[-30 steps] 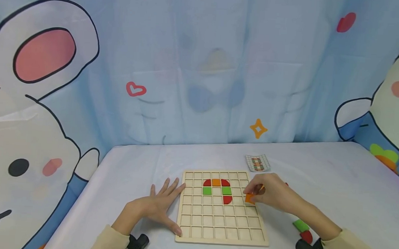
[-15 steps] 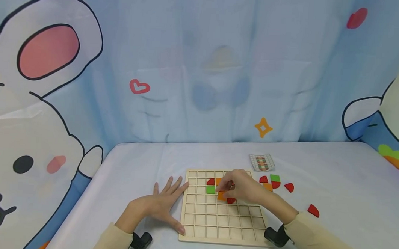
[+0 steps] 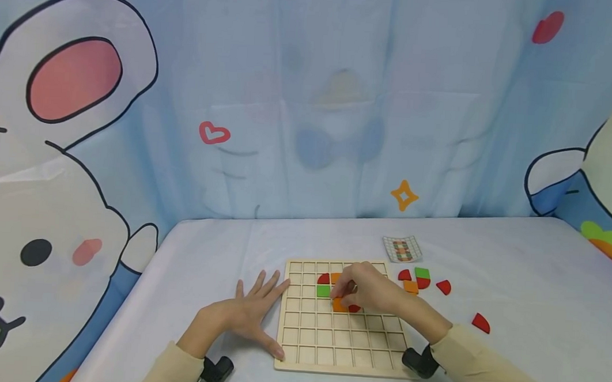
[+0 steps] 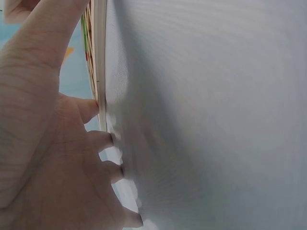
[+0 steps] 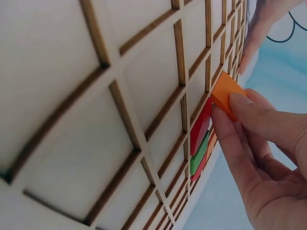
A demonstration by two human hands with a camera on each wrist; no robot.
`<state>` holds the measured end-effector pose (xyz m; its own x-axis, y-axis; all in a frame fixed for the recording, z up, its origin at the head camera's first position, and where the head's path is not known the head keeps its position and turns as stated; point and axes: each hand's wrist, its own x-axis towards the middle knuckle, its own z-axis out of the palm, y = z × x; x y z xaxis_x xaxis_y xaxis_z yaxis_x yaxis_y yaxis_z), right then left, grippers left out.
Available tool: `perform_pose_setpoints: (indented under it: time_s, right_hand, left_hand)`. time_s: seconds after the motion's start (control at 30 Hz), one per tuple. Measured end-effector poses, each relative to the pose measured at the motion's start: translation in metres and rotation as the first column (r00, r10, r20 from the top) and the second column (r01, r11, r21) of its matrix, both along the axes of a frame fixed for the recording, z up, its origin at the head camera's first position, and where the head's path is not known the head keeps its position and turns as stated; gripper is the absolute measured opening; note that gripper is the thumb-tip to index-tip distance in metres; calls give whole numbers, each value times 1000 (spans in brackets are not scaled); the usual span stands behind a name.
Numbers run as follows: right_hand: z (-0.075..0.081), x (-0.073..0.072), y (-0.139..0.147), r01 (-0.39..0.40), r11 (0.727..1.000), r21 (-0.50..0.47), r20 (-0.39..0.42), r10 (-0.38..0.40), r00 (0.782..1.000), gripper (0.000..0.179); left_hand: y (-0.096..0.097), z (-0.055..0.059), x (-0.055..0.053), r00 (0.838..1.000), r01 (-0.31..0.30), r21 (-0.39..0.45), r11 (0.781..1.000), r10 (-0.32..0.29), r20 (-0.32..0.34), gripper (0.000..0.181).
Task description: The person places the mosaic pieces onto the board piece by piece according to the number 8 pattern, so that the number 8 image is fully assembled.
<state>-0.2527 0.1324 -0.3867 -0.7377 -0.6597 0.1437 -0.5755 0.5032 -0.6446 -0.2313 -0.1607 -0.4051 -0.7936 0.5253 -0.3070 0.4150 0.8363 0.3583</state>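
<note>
An orange square tile point(image 5: 226, 93) is pinched between the thumb and fingers of my right hand point(image 3: 365, 287), right at a cell of the wooden grid board point(image 3: 323, 353), left of a red rounded tile point(image 5: 199, 128). Further tiles sit in the board's upper cells: a green square point(image 3: 323, 290), a red rounded piece point(image 3: 323, 278) and an orange square point(image 3: 335, 277); my right hand hides others. In the right wrist view a green tile point(image 5: 199, 154) shows too. My left hand point(image 3: 244, 315) lies with fingers spread, thumb and forefinger touching the board's left edge.
Right of the board lie loose tiles: red pieces point(image 3: 404, 274), a green square point(image 3: 422, 272), an orange square point(image 3: 410, 286) and a red wedge point(image 3: 481, 323) farther out. A pattern card point(image 3: 402, 249) lies behind the board on the white-covered table point(image 3: 230, 245). A printed curtain point(image 3: 265, 171) hangs behind.
My right hand has carried the orange tile leftward from the board's right edge to a cell beside the red tile, and lowered it slightly. My left hand stays at the board's left edge.
</note>
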Motion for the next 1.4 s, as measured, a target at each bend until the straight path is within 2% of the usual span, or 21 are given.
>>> perform_pose_setpoints:
  time_s: [0.13,0.37,0.6,0.83,1.1,1.2,1.4]
  right_hand:
    - [-1,0,-2,-6,1000,12,-23,6,1000,19]
    - [-2,2,-7,42,998,56,-26,-41,999,19]
    - [-7,2,-10,63,994,85,-168,-48,985,20]
    - [-7,6,-9,72,995,67,-152,-61,986,19]
    - [-7,7,-1,-16,998,64,-148,25,989,10]
    - [-5,10,9,-27,999,38,-122,32,992,8]
    - [6,19,52,39,997,65,-58,-35,998,9]
  left_hand:
    - [0,-1,0,1000,1,-1,1000,-1,1,131]
    - [0,-1,1,1000,2,-2,1000,-2,-3,131]
    - [0,0,0,1000,1,-8,1000,-1,-4,131]
    - [1,2,2,1000,-6,-13,1000,6,-3,132]
    - [0,0,2,1000,3,-10,1000,-3,-8,132]
    - [0,1,2,1000,6,-9,1000,-6,-9,132]
    - [1,1,2,1000,-2,-11,1000,2,-6,132]
